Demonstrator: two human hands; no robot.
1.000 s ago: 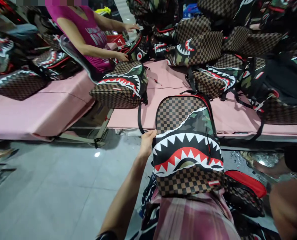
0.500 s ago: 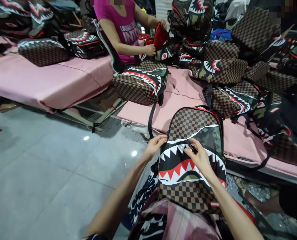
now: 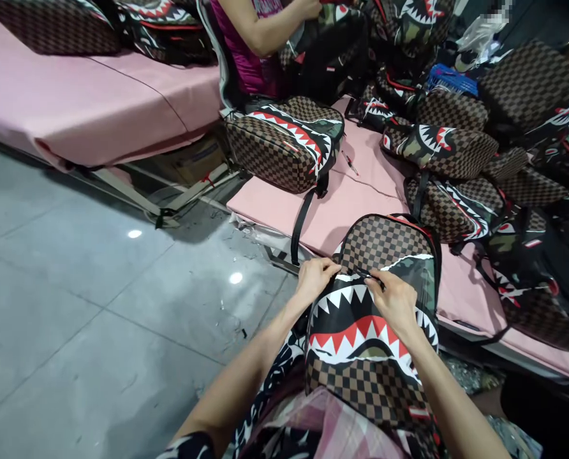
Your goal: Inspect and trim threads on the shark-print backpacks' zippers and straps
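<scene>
A brown-checked backpack (image 3: 384, 242) with a shark-mouth print leans upright on my lap against the table edge. My left hand (image 3: 316, 279) is closed in a pinch at its left edge, level with the torn white line above the teeth. What those fingertips hold is too small to make out. My right hand (image 3: 393, 298) lies over the backpack's front, closed on small black thread snips (image 3: 363, 273). The snips point left toward my left fingertips and are partly hidden by my fingers.
A similar backpack (image 3: 284, 143) lies on the pink-covered table (image 3: 275, 213), its strap hanging over the edge. Near a pen (image 3: 350, 163), more bags (image 3: 450, 153) are piled on the right. A person (image 3: 260, 38) sits beyond. Grey tiled floor (image 3: 97, 331) lies left.
My left fingertips have moved inward over the backpack's edge. The snips have turned from angled across the front to pointing left, closer to my left hand. The view has tilted down.
</scene>
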